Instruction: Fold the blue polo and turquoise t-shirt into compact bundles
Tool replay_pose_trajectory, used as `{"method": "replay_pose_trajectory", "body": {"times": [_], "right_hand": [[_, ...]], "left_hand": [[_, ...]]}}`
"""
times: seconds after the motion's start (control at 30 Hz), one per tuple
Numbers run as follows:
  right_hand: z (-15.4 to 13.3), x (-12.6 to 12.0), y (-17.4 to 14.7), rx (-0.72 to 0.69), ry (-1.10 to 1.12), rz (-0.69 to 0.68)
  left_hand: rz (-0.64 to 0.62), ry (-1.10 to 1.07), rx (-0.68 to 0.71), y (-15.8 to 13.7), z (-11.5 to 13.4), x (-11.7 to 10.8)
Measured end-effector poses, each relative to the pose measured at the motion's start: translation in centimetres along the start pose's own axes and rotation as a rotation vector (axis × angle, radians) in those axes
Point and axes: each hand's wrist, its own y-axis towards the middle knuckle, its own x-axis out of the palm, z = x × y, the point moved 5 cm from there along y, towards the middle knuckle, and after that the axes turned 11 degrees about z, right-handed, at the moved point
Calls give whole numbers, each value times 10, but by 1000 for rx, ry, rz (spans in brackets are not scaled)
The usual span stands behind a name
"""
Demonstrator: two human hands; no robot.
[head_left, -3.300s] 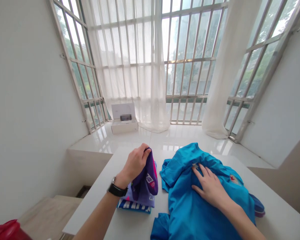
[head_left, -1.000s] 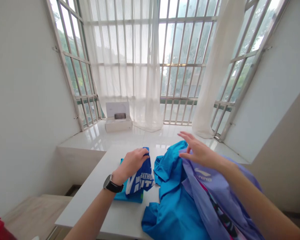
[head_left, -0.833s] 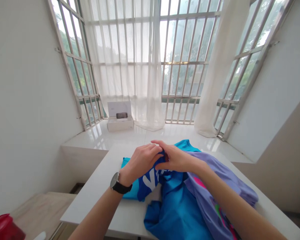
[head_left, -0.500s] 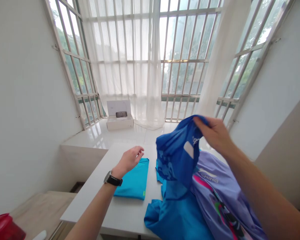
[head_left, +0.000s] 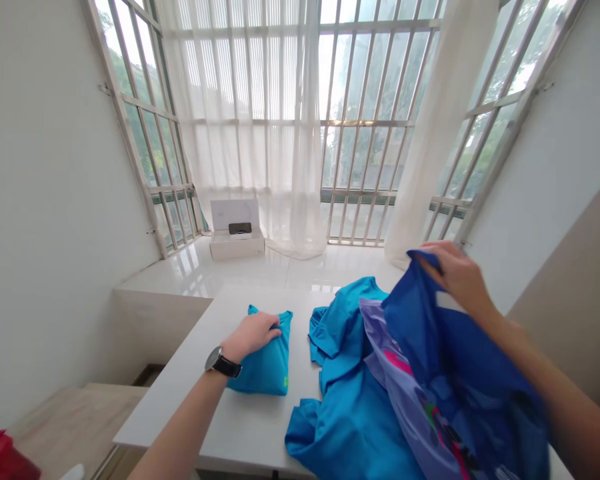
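Observation:
My right hand (head_left: 457, 273) grips the dark blue shirt (head_left: 430, 333), which hangs down in folds over the right side of the table. Beneath it lies a lilac shirt (head_left: 380, 337) with pink and black print, partly covered. To its left a loose turquoise shirt (head_left: 350, 393) is spread out, rumpled. On the left, my left hand (head_left: 257, 333), with a watch on the wrist, is closed on the upper part of a folded turquoise shirt (head_left: 267, 370). The cloth bunches under the fingers, and its top corners stick up.
The white table (head_left: 180, 400) meets a glossy window ledge (head_left: 290, 270). An open white box (head_left: 237, 247) with a dark device (head_left: 240, 228) stands on the ledge by the sheer curtains (head_left: 300, 167). A red object (head_left: 5, 457) shows at the lower left.
My right hand has carried the dark blue shirt to the right, over the lilac one, uncovering more of the loose turquoise shirt. My left hand has lowered and closed on the folded shirt.

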Motion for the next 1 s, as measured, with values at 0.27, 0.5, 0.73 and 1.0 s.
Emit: {"method": "replay_pose_trajectory", "body": {"times": [0.27,0.5,0.73,1.0], "right_hand": [[-137,59,-45,69,674,-642],[-140,61,-19,-140,354,-473],[-91,-19,19,135,322,201],[-85,-127,55,183,246,802]], "left_hand": [[502,-178,409,-11,102,-88],[580,-198,372,-10,106,-95],[727,-354,276,-10,81,-81],[858,-597,274,-16,119,-74]]}}
